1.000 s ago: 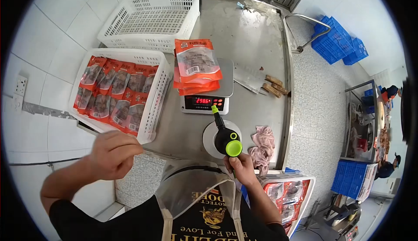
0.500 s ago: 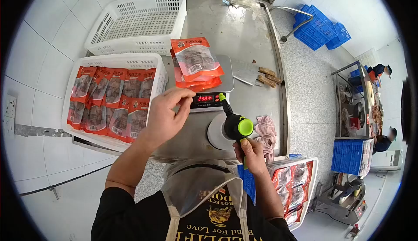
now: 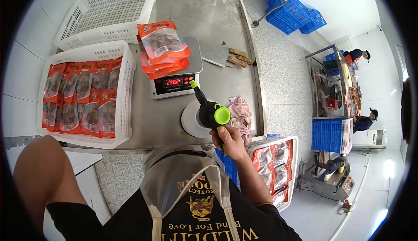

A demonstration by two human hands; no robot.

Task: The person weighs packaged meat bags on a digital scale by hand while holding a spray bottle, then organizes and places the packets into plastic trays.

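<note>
My right hand [image 3: 228,141] is closed around the handle of a spray bottle [image 3: 208,115] with a white body, a black head and green parts. The bottle is upright near the table's front edge. On the left my bent left arm [image 3: 48,171] shows, but its hand is out of view. A digital scale [image 3: 174,84] with lit red digits stands beyond the bottle. Several red-and-clear packets of dark food [image 3: 163,45] lie stacked on its plate. The bottle's green nozzle points toward the scale's front panel.
A white crate [image 3: 124,123] full of similar packets stands left, with another white crate [image 3: 102,12] behind it. A pink cloth [image 3: 239,114], brown blocks [image 3: 240,58] and a thin pen-like tool [image 3: 213,61] lie on the metal table [image 3: 196,5]. Another packet crate [image 3: 294,171] is lower right. Two people are far right.
My left hand has left the scale's front and gone out of view, with the elbow now raised at left. The view has shifted. The scale's digits have changed slightly. My right hand keeps its grip.
</note>
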